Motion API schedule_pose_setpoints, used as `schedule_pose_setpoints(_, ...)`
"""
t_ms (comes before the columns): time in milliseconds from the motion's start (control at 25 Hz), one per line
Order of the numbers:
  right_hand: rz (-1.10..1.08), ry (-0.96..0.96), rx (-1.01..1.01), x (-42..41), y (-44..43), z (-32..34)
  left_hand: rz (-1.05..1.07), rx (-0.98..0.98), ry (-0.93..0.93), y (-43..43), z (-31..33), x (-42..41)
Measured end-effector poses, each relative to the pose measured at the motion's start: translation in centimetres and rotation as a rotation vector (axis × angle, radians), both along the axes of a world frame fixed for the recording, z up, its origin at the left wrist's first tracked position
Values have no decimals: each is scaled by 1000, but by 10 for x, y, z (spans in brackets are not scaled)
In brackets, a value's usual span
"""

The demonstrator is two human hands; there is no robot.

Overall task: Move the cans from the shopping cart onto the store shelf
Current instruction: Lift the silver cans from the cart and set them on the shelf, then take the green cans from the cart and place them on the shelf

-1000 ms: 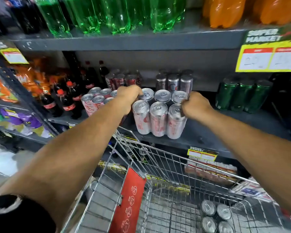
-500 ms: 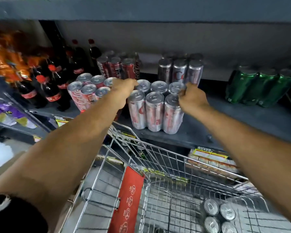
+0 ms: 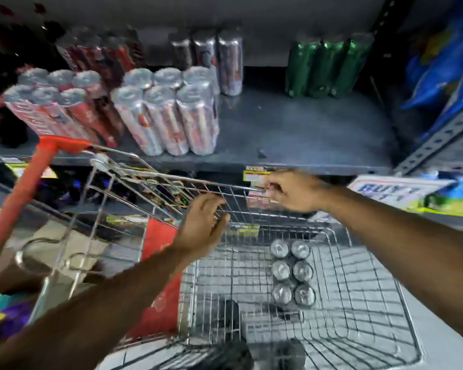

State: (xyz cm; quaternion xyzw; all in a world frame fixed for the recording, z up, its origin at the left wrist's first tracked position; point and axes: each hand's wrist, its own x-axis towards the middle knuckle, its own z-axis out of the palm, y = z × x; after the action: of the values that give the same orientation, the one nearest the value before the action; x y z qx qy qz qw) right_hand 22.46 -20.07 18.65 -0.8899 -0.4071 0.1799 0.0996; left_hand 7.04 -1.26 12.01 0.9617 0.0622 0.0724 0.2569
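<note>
Nearest: both forearms reach fwd over the shopping cart [image 3: 358,303], a wire basket w/ a red handle [image 3: 24,188] at left. On the cart floor stands a six-pack of cans [image 3: 292,273], tops up, two by three, right of centre, well apart from either hand. Left hand [image 3: 203,231] hovers above the basket, fingers loosely spread and curled, holding nothing. Right hand [image 3: 294,190] is at the cart's far rim, fingers bent; frame is blurred, so can't tell if it grips the wire or just hangs by it. Beyond the rim, the store shelf [image 3: 305,134]. On it, near the front edge, a silver six-pack [image 3: 169,116] stands upright, w/ a red six-pack [image 3: 56,110] just beside it at left. Further back: silver cans [image 3: 211,57], red cans [image 3: 99,52], green cans [image 3: 326,65] to the right.
</note>
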Motion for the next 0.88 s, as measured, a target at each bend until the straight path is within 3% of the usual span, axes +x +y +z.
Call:
schedule_pose_setpoints(200,-176,222,-94,-22,-48,-79,217,-319,424,-77,-89,-14)
schedule_pose_setpoints(320,-228,293,-185,-29,-64,-138,456,-591,810,-124,-119,-27)
schedule_pose_setpoints(400,-217,334,-235,-33,-67,-163,357,-626,1089,-152,-127,-41)
schedule_pose_setpoints(480,-166,308,-289,-32,-69,-185,261,-699,1234,-176,-139,-48)
schedule_pose_setpoints(560,-97,308,-310,-34,-70,-192,345,-937,1217,-190,-149,-46)
schedule_pose_setpoints(680,-169,309,-249,-36,-77,-204,750,-1317,1058,-200,-149,-37)
schedule_pose_setpoints(760,-234,318,-255,-33,-79,-206,869,-1337,997,-201,-153,-37)
schedule_pose_setpoints(880,-322,398,-312,-35,-77,-208,973,-1202,883,-186,-158,-38)
